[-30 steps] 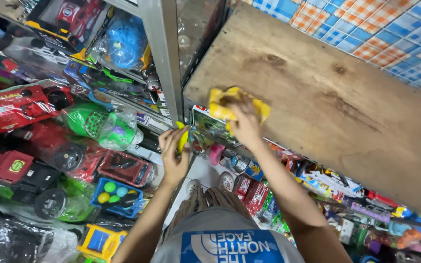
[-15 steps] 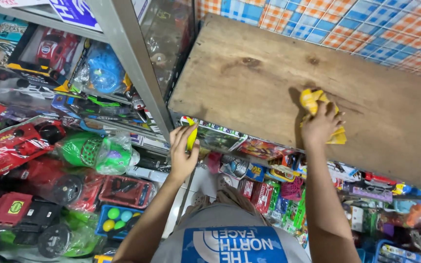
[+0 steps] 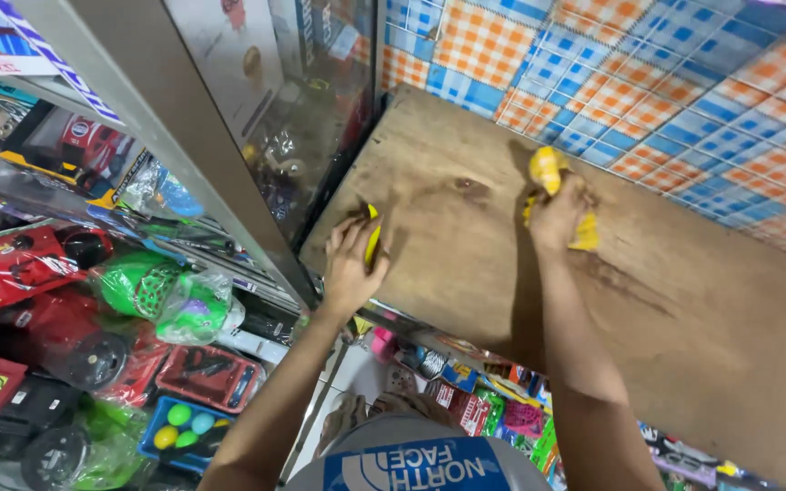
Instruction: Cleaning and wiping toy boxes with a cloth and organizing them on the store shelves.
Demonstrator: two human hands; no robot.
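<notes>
- Under the right hand [image 3: 557,214], a yellow cloth [image 3: 548,168] is lying bunched on the wooden shelf board [image 3: 702,336], with one fold sticking up past the fingertips and another corner [image 3: 584,238] peeking out at the wrist side.
- That grip is closing down over the cloth, fingers curled on it and pressing it flat against the wood, so the cloth is sitting partly beneath the palm and partly outside it.
- Near the board's left edge, the left hand [image 3: 352,264] is resting on the wood with its fingers bent around a slim yellow object [image 3: 373,241]; the grip is narrow and holding that object, which is standing between the thumb and the fingers. What kind of object it is cannot be told.
- Both hands are lying well apart on the same board, the left close to the metal upright [image 3: 184,155], the right further along toward the wall.
- Behind the board, a checked wall covering [image 3: 666,82] in blue, orange and white is running along the back.
- Left of the upright, a glass panel [image 3: 311,100] is reflecting packed goods.
- Below and to the left, toys in clear wrap are crowding the shelves: a red toy car [image 3: 11,268], a green plastic toy [image 3: 143,286], a blue tray of coloured balls [image 3: 184,427].
- Beneath the board, small colourful packets [image 3: 484,409] are hanging in rows.
</notes>
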